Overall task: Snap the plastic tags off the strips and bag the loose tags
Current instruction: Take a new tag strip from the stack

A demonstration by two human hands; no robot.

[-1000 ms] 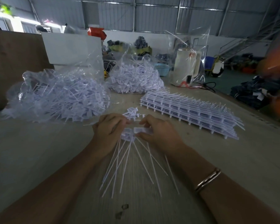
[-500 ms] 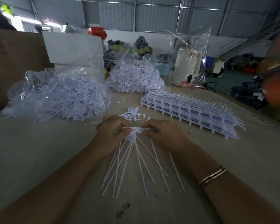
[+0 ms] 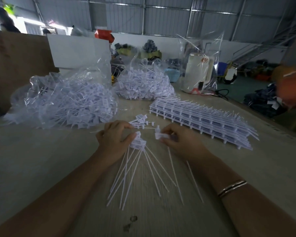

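Near the table's [image 3: 41,168] front edge, left hand [image 3: 115,140] grips a tag bundle [image 3: 138,142]; right hand's [image 3: 181,141] fingers pinch one tag [image 3: 161,135].

Bare forearms, no sleeves in view. Left hand [image 3: 115,138] without rings or bands. Thin metal bangles [image 3: 232,188] on wrist behind right hand [image 3: 181,142], gold-toned with dark stripe.

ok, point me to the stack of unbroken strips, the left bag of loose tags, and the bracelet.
stack of unbroken strips [image 3: 200,120], head view, top face near the middle.
left bag of loose tags [image 3: 65,101], head view, middle of the filled clear bag.
bracelet [image 3: 232,188], head view, band across the right wrist.
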